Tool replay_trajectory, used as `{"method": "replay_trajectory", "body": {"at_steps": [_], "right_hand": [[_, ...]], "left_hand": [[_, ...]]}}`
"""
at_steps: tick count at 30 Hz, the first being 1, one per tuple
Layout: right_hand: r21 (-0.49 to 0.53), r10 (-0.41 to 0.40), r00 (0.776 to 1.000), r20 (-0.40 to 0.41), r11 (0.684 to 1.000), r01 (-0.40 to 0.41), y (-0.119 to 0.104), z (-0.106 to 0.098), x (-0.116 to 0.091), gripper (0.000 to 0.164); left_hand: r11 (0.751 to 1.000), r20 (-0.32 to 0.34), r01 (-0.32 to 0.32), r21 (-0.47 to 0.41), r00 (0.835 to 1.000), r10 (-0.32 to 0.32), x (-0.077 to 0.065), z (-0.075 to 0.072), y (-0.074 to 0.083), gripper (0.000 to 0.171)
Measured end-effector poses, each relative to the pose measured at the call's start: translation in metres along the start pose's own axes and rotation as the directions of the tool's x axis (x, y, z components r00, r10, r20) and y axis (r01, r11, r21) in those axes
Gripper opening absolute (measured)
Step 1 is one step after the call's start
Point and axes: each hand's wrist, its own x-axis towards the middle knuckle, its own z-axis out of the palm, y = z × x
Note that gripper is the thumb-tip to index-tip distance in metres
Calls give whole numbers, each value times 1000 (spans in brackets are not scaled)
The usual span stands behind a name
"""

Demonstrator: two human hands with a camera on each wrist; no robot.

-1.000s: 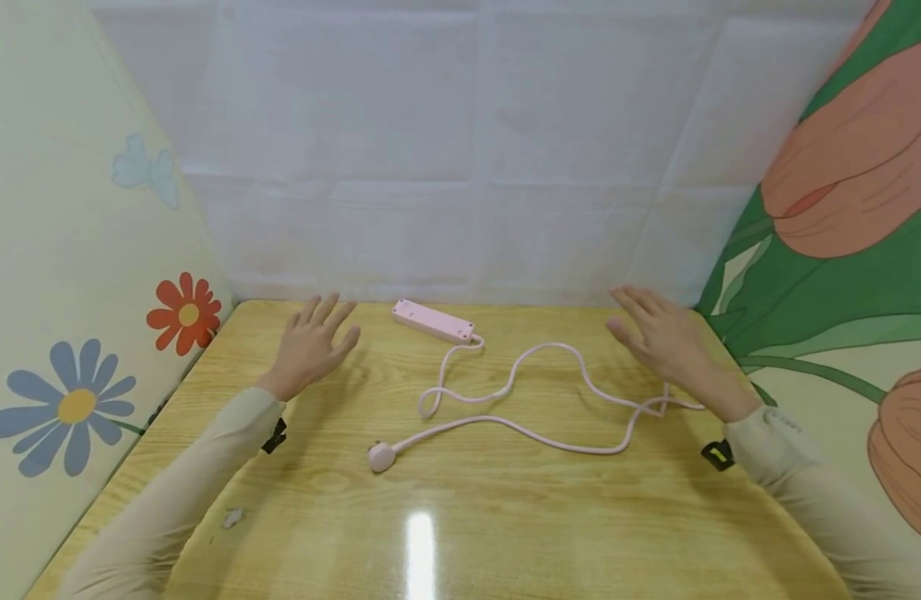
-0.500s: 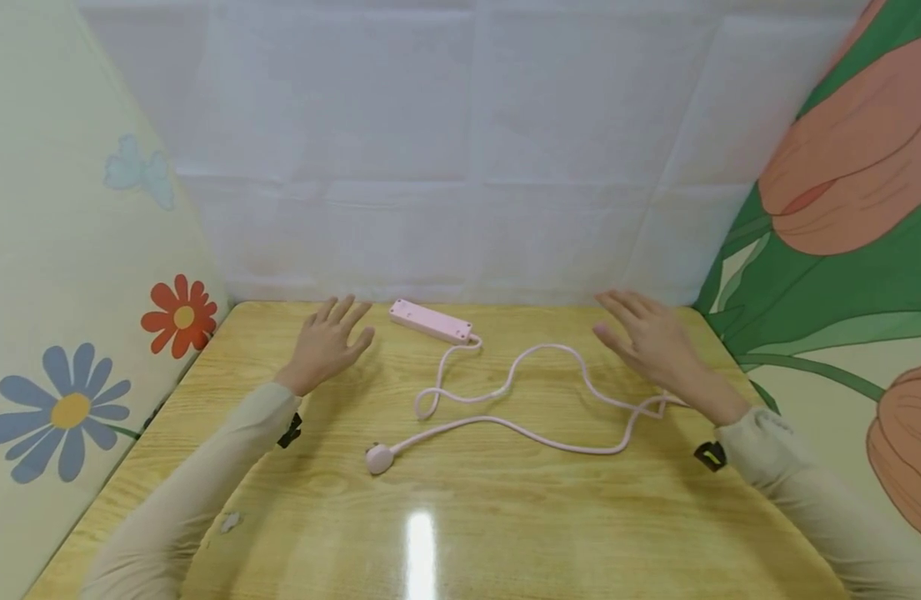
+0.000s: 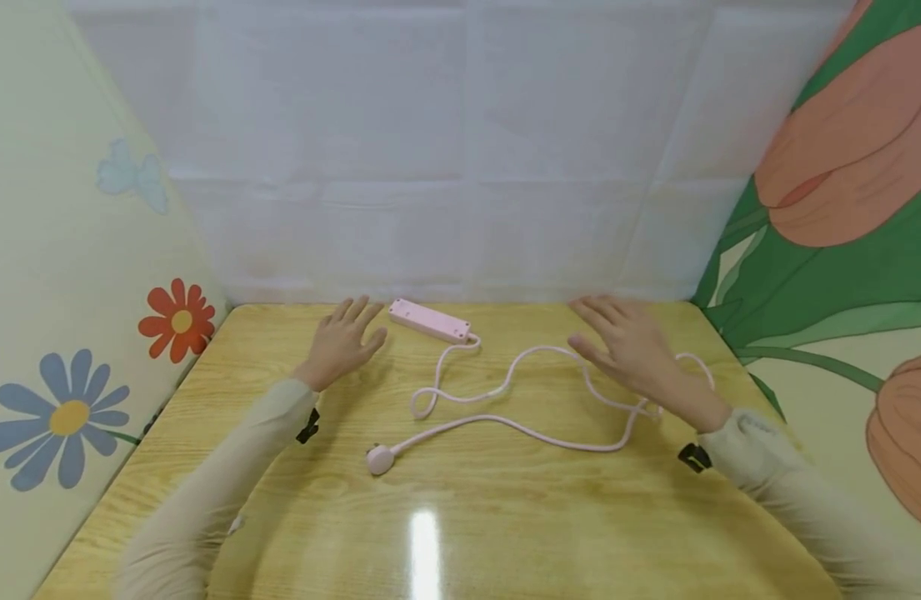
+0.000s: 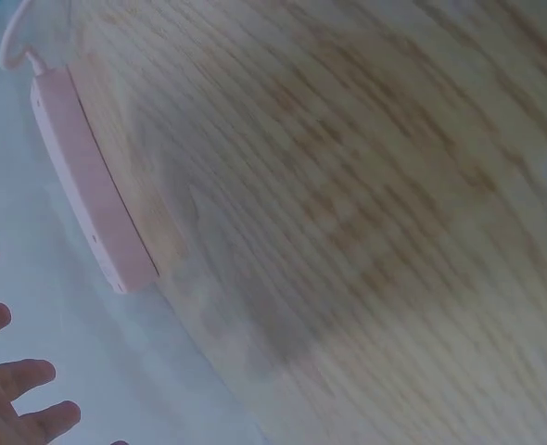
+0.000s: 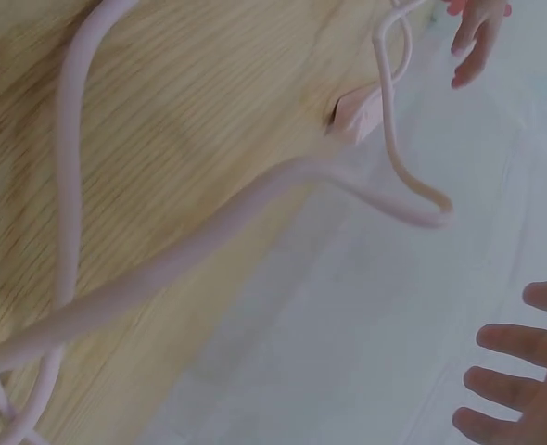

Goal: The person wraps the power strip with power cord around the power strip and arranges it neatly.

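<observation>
A pink power strip [image 3: 430, 321] lies near the back edge of the table, seen from above in the head view and along its side in the left wrist view [image 4: 93, 181]. Its pink cord [image 3: 505, 419] winds over the wood in loose bends and ends in a round plug [image 3: 381, 459] at the front left. To the left of the strip hovers my left hand [image 3: 340, 343], fingers spread, holding nothing. My right hand [image 3: 631, 350] hangs above the right-hand bends of the cord, fingers extended and apart from it; it hides part of the cord.
The wooden table [image 3: 505, 517] ends at a white sheet [image 3: 430, 167] behind. Flower-painted walls stand at left and right. A small pale patch on the table [image 3: 237, 524] shows beside my left sleeve.
Both hands have drifted inward: the left hand to the right, towards the power strip, and the right hand to the left over the cord. The strip and cord lie as before.
</observation>
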Motion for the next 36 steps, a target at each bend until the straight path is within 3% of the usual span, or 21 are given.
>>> {"method": "replay_trajectory", "body": {"at_steps": [5, 10, 22, 30, 36], "right_hand": [[4, -48, 999, 5, 999, 48, -16, 4, 3, 79], [28, -63, 996, 68, 998, 62, -29, 5, 2, 74], [36, -112, 991, 77, 993, 110, -44, 18, 0, 78], [40, -147, 985, 94, 989, 144, -56, 27, -1, 80], [34, -218, 971, 95, 976, 216, -67, 38, 0, 79]], "left_hand": [[999, -29, -45, 10, 999, 45, 5, 5, 4, 56], [995, -55, -92, 28, 994, 93, 11, 10, 9, 56], [992, -37, -120, 45, 992, 122, 19, 21, 18, 52], [989, 7, -137, 61, 991, 137, 27, 27, 23, 51], [988, 107, -134, 74, 986, 126, 34, 33, 29, 53]]}}
